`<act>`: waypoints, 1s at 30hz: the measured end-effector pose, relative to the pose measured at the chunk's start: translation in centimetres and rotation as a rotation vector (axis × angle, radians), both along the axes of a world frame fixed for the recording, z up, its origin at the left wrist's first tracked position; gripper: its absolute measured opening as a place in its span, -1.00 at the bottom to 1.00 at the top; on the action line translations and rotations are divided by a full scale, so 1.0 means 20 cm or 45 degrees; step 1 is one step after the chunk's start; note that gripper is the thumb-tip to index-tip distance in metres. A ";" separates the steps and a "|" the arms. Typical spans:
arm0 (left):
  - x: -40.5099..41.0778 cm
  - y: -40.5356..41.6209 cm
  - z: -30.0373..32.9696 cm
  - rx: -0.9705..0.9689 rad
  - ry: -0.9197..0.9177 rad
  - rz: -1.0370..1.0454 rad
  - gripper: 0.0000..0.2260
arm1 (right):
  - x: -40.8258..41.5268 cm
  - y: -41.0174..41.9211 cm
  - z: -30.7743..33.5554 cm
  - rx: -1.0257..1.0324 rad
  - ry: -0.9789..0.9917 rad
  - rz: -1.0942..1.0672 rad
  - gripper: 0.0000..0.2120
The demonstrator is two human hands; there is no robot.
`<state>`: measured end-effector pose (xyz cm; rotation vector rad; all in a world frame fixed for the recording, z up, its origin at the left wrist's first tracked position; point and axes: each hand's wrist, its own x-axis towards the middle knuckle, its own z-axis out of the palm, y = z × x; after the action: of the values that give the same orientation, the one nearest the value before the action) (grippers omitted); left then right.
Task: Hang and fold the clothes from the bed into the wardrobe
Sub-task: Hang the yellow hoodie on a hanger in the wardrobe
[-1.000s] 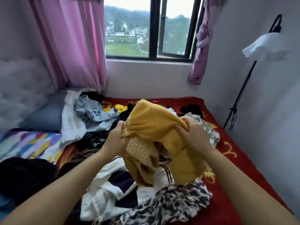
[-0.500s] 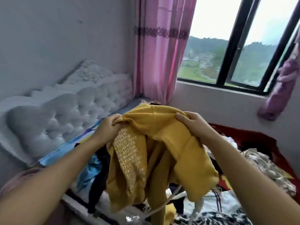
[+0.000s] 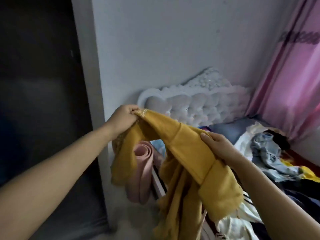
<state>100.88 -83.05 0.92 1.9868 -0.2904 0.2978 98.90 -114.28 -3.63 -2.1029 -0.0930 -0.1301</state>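
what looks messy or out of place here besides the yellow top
Clothes on the bed lie in a crumpled heap, unfolded. A rolled pink mat stands wedged between bed and wall. The yellow top hangs bunched between the left hand and right hand.

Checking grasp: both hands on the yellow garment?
Yes: the left hand pinches one end of the yellow garment, the right hand grips its middle.

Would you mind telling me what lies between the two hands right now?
In the head view, a taut stretch of the yellow garment spans from the left hand to the right hand; both hold it.
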 end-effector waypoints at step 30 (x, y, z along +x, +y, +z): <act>-0.48 1.74 -0.12 -0.512 0.151 0.517 -0.85 | 0.05 2.44 0.04 0.769 0.641 0.723 -0.58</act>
<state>91.22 -48.23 -1.56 1.6418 0.2394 0.4549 99.92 -65.54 -2.86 -1.3883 -0.3007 0.6336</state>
